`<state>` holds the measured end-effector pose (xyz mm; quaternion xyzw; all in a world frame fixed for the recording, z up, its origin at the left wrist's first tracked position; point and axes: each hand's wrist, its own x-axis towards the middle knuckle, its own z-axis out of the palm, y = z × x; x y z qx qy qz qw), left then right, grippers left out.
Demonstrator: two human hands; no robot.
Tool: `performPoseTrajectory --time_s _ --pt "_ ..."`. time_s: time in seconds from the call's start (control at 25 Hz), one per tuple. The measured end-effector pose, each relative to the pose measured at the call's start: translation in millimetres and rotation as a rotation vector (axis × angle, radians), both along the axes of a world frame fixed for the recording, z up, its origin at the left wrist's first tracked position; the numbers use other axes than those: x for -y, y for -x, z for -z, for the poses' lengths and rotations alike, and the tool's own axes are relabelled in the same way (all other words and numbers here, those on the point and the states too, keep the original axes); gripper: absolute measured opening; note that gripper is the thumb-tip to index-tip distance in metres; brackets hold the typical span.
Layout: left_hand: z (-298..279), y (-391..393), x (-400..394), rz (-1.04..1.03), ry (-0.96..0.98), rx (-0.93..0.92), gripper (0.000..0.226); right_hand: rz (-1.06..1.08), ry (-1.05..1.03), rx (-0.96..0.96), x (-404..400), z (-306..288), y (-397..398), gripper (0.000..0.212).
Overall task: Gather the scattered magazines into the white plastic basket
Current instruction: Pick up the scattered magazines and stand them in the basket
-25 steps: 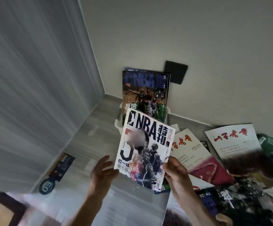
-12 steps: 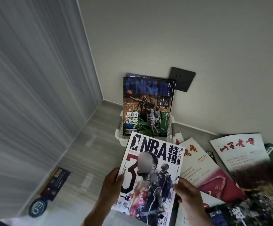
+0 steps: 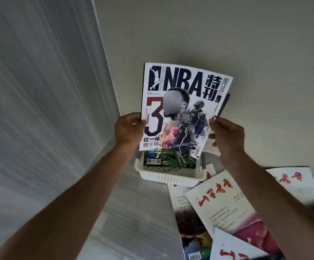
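Note:
I hold a white NBA magazine (image 3: 182, 102) upright above the white plastic basket (image 3: 168, 177), which stands on the floor against the wall. My left hand (image 3: 129, 129) grips its left edge and my right hand (image 3: 227, 135) grips its right edge. Behind it, a green NBA magazine (image 3: 163, 159) stands inside the basket, mostly hidden. Several magazines with red calligraphy titles (image 3: 225, 209) lie scattered on the floor to the right of the basket.
A pale curtain (image 3: 39, 109) hangs along the left side down to the grey wood floor (image 3: 126, 212). A beige wall (image 3: 227, 34) rises behind the basket. A dark wall plate is mostly hidden behind the held magazine.
Both hands have lifted the white NBA magazine up and forward until it hangs over the basket, covering the green magazine there. The left hand now grips its left edge.

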<state>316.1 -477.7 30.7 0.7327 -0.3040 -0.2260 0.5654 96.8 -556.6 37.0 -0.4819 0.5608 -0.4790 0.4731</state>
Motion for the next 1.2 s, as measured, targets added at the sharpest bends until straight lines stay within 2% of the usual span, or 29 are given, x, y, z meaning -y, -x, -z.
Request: performPoseTrajectory --time_s 0.12,0.32,0.52,0.56,0.68,0.76,0.88,0.96,1.04,1.12,1.2 --pt "27 -8 15 -0.029 -0.200 0.111 0.015 -0.006 -0.119 -0.036 14 15 -12 0.025" --pt "65 -10 15 -0.013 -0.307 0.191 0.014 0.009 -0.186 -0.051 12 56 -12 0.027" --pt "76 -6 9 0.042 -0.404 0.011 0.011 -0.060 -0.233 -0.037 15 65 -8 0.030" --pt "77 -2 2 0.053 -0.413 0.005 0.011 -0.077 -0.237 -0.036 9 65 -3 0.025" --pt "83 28 -38 0.044 -0.283 -0.125 0.027 -0.149 -0.272 -0.040 -32 78 29 0.013" --pt "88 62 -71 0.105 -0.221 -0.161 0.024 -0.152 -0.344 -0.059 -70 94 62 0.007" --pt "104 123 -112 0.281 -0.331 -0.167 0.015 -0.084 -0.431 -0.013 -122 117 112 0.006" --pt "114 161 -129 0.393 -0.467 -0.197 0.016 -0.068 -0.427 -0.098 -149 124 144 0.008" --pt "128 208 -149 0.602 -0.571 -0.237 0.015 -0.109 -0.399 -0.293 -179 133 189 0.015" --pt "140 245 -165 0.744 -0.708 -0.122 0.030 -0.199 -0.345 -0.499 -198 142 234 0.016" --pt "150 269 -178 0.732 -0.771 0.032 0.040 -0.234 -0.342 -0.644 -207 150 273 0.021"
